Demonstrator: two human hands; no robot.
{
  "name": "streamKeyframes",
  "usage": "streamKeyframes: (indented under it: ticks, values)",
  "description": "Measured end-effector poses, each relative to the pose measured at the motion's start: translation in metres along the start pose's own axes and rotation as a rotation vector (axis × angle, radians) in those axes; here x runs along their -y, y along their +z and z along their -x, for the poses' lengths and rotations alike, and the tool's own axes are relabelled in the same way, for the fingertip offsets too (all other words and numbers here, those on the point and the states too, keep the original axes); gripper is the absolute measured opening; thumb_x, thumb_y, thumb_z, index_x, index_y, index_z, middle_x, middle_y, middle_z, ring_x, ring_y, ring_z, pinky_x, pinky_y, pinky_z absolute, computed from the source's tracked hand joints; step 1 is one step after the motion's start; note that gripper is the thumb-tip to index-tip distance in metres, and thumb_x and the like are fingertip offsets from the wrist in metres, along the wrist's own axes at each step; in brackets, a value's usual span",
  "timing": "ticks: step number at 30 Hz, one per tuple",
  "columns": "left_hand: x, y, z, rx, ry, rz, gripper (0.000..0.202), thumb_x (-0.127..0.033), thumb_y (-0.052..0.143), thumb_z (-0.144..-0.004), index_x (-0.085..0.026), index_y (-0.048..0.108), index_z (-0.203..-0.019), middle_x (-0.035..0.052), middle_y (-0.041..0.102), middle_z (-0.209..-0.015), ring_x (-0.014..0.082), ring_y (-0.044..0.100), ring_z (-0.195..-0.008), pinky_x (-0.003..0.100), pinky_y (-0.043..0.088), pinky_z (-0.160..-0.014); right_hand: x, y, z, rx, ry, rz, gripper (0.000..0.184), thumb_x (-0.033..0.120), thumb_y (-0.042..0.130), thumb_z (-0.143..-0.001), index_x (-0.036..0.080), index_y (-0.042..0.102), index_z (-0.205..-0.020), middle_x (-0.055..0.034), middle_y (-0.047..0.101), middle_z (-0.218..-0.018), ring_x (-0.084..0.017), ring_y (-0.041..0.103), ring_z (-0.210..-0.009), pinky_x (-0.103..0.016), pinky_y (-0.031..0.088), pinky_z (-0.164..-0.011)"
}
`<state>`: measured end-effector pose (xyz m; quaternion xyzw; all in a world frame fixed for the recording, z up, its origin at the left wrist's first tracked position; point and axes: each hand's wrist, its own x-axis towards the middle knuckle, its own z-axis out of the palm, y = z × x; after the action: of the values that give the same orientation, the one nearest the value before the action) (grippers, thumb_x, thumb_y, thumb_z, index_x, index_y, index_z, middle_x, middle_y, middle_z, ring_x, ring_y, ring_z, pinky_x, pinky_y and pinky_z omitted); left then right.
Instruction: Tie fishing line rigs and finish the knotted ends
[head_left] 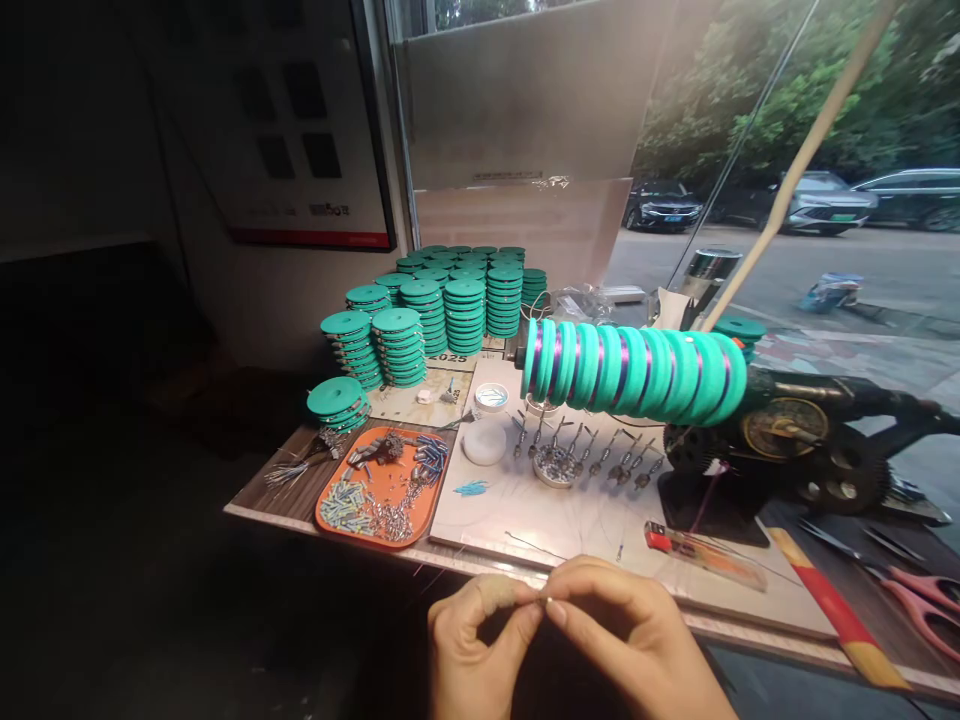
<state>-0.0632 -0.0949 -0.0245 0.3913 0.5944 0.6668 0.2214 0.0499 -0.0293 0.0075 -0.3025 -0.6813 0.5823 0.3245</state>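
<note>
At the table's front edge my left hand (486, 632) and my right hand (626, 622) meet fingertip to fingertip. Both pinch a tiny piece (546, 600) with a pale, shiny end; it is too small to name. A wrap covers part of my left index finger. Beyond the hands lies a light board (491, 510), with a thin dark wire (534, 545) and a small fishing swivel or bead (620, 551) on it. Several metal sinker-like pieces with stems (602, 455) hang or lie in a row under the green foam spools (634, 372), which are threaded side by side on a winding machine (787, 430).
An orange tray (381, 545) of small parts stands left, before stacks of green spools (421, 310). White dishes (484, 442) sit mid-board. At right lie a red-capped clear box (705, 556), a red-and-wood stick (832, 600) and pink-handled scissors (926, 610). A window (757, 270) is behind.
</note>
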Motion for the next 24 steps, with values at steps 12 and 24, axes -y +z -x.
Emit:
streamKeyframes:
  ticks: [12,24]
  values:
    - [0.0009,0.0007,0.0006,-0.005,0.054,-0.025,0.009,-0.012,0.067,-0.064,-0.021,0.067,-0.063,-0.0018,0.066,-0.057,0.013,0.06,-0.052,0.019,0.047,-0.053,-0.003,0.0004,0.0001,-0.01,0.066,-0.062,0.015,0.034,0.061,-0.073,0.021,0.067,-0.07,-0.0012,0.066,-0.07,-0.017,0.059,-0.069,-0.025,0.044,-0.066]
    - [0.0005,-0.0008,-0.0006,0.023,0.067,-0.07,0.007,-0.014,0.065,-0.066,-0.02,0.066,-0.062,-0.0013,0.065,-0.056,0.0133,0.059,-0.051,0.02,0.046,-0.052,-0.0007,-0.0002,-0.0012,-0.014,0.034,-0.017,0.018,0.037,0.061,-0.073,0.021,0.069,-0.072,-0.0025,0.067,-0.068,-0.018,0.06,-0.066,-0.027,0.045,-0.065]
